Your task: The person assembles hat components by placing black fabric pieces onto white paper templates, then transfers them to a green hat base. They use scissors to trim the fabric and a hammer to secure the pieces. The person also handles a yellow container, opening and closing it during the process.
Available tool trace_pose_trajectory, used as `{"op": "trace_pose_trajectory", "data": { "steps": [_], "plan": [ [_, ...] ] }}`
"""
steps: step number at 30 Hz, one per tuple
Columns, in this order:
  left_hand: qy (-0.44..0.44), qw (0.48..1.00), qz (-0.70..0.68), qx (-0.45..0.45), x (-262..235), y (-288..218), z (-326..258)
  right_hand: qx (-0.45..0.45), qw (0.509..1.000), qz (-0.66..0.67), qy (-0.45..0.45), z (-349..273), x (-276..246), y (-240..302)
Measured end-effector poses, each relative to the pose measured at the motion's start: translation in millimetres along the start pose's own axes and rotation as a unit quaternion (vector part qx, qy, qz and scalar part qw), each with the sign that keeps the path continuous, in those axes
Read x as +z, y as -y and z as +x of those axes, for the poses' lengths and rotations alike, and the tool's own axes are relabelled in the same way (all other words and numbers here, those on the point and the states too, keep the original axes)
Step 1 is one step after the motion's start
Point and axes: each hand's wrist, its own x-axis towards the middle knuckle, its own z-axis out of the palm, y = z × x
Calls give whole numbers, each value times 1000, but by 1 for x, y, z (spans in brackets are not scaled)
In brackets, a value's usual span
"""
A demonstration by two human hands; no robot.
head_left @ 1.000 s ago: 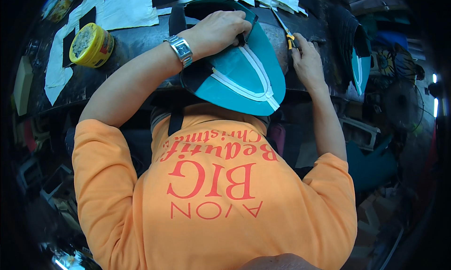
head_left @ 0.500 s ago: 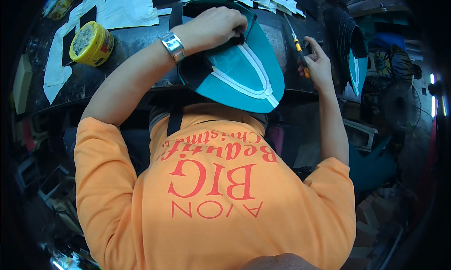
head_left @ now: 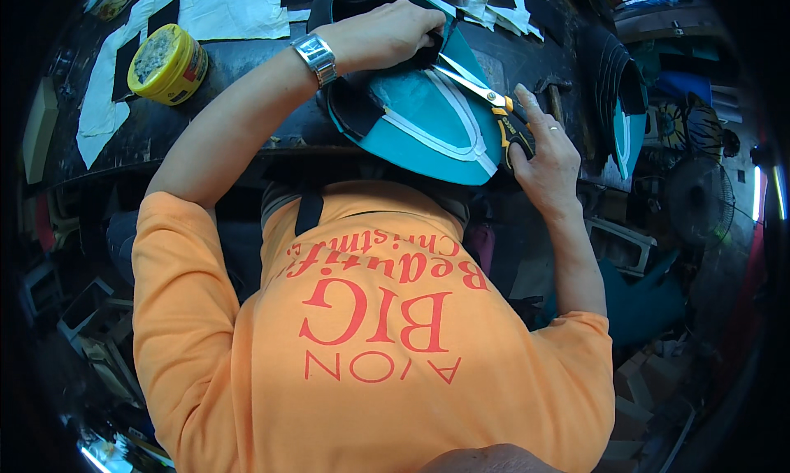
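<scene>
A teal, cap-shaped piece (head_left: 436,160) with a black inside and a curved line of white tape lies at the bench's near edge. My left hand (head_left: 393,33) reaches over it, fingers closed on its far right rim; the exact part pinched is hidden. In my right hand (head_left: 543,152) is a pair of scissors (head_left: 481,89) with yellow and black handles. Their blades slant over the teal piece, tips close to the left fingers. Thumb and fingers are at the handles.
A yellow tub (head_left: 169,66) stands on the dark bench at left. White sheets (head_left: 230,12) and black pieces cover the back. A hammer (head_left: 556,101) lies beyond my right hand. Similar nested teal and black pieces (head_left: 613,86) sit at right, near a fan (head_left: 698,197).
My right hand has brought the scissors left, turning the blades toward the teal piece's rim. The left hand and piece have shifted slightly right. The hammer now shows.
</scene>
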Motion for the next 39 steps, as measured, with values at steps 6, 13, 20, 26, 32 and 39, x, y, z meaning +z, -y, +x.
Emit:
{"op": "trace_pose_trajectory", "data": {
  "steps": [6,13,20,26,32,39],
  "plan": [
    [-12,1000,13,2,-2,-4,1,-35,997,-44,43,5,6,6],
    [-15,1000,18,12,-1,-3,6,-60,994,-78,55,1,5,9],
    [-13,1000,14,3,5,3,7,-52,991,-96,77,2,5,13],
    [10,998,2,58,-5,4,6,13,997,43,58,-2,-5,2],
    [94,989,19,113,-27,-10,0,238,947,201,-73,-30,-10,-76],
    [123,985,34,112,-34,-31,-1,388,920,7,-47,-54,20,-156]
  ]
}}
